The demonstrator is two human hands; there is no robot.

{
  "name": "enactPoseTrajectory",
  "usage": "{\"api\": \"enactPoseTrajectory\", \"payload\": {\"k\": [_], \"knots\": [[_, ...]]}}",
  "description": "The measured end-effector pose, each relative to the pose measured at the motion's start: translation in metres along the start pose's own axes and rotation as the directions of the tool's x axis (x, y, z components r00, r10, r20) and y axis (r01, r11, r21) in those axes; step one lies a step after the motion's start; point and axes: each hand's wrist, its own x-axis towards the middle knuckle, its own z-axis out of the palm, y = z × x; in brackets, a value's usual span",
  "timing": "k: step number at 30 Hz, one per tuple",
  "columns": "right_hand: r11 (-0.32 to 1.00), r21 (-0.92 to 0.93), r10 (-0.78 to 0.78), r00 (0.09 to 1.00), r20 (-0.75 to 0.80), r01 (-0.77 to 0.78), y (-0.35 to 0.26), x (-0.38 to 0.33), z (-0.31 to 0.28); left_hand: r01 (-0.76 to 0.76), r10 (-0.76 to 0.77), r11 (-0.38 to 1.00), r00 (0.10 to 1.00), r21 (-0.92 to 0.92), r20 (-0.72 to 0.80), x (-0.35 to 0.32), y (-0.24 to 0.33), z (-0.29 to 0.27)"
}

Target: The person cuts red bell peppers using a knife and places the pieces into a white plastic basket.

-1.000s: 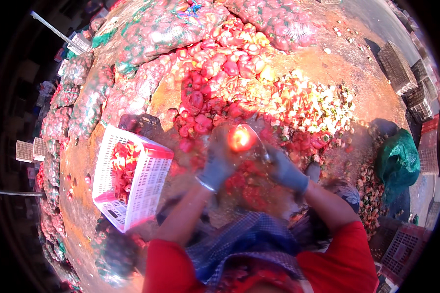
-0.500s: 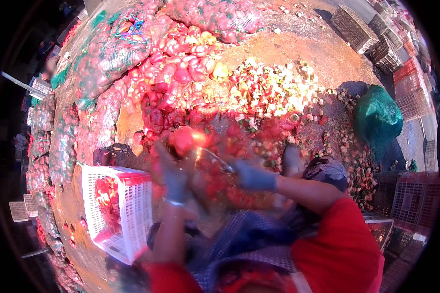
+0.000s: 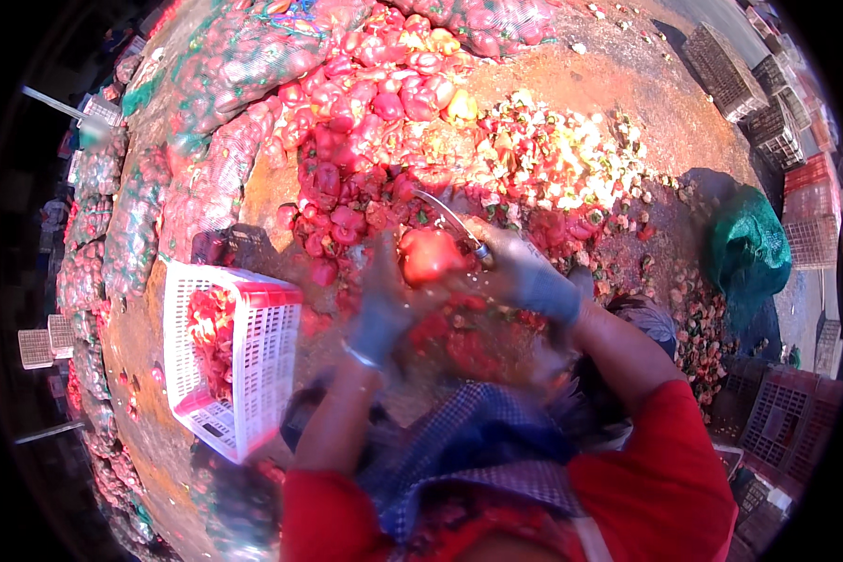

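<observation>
A red bell pepper (image 3: 431, 256) sits between my two gloved hands, low over the ground in front of me. The fingers of my left hand (image 3: 382, 304), blurred by motion, are closed against its left side. My right hand (image 3: 525, 272) grips a knife (image 3: 452, 214) with a thin, curved metal blade, its tip pointing up and left past the pepper. On the ground just beyond lies a heap of whole red peppers (image 3: 347, 221). To my left stands a white plastic crate (image 3: 267, 375) with a red rim, holding red pepper pieces (image 3: 214, 337).
Cut pepper cores (image 3: 562, 159) are strewn ahead to the right. Filled mesh sacks (image 3: 244, 80) line the far left. A green sack (image 3: 749, 239) stands at the right, near stacked crates (image 3: 796, 421). More crates (image 3: 721, 70) sit at the far right.
My left hand and the pepper have shifted right, and the pepper is now nearer the knife hand. The knife's blade has swung upward. The whole view has shifted slightly.
</observation>
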Motion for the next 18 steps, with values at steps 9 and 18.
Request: {"api": "enactPoseTrajectory", "payload": {"k": [9,18], "knots": [[0.977,0.131,0.16,0.985,0.069,-0.168,-0.024,0.005,-0.016,0.094,-0.091,0.989,0.995,-0.114,0.031,0.003,0.023,0.002],[0.863,0.328,0.357,0.923,0.146,-0.385,-0.012,0.013,-0.012,0.157,-0.153,0.983,0.987,-0.099,0.046,-0.003,0.016,-0.003]]}}
